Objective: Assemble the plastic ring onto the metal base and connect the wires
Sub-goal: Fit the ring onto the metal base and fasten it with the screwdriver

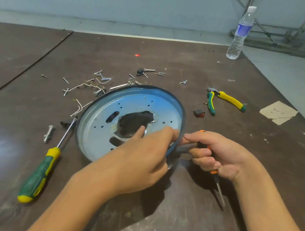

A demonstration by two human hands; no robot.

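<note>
The round metal base (106, 128) stands tilted on the table, its inner face with holes and a dark central opening turned toward me. A dark plastic ring (182, 112) runs around its rim. My left hand (141, 157) reaches over the base's near right edge, and its thumb and forefinger pinch a small shiny metal part (145, 132) close to the central opening. My right hand (215, 154) grips an orange-and-black screwdriver (219, 192), shaft pointing back toward me, while its thumb and forefinger touch the ring. White wires (78, 107) lie left of the base.
A green-and-yellow screwdriver (40, 170) and a metal stud (49, 133) lie at the left. Several loose screws and terminals (99, 79) are scattered behind the base. Pliers (227, 100) and a small red switch (199, 113) lie to the right, and a water bottle (238, 35) stands far right.
</note>
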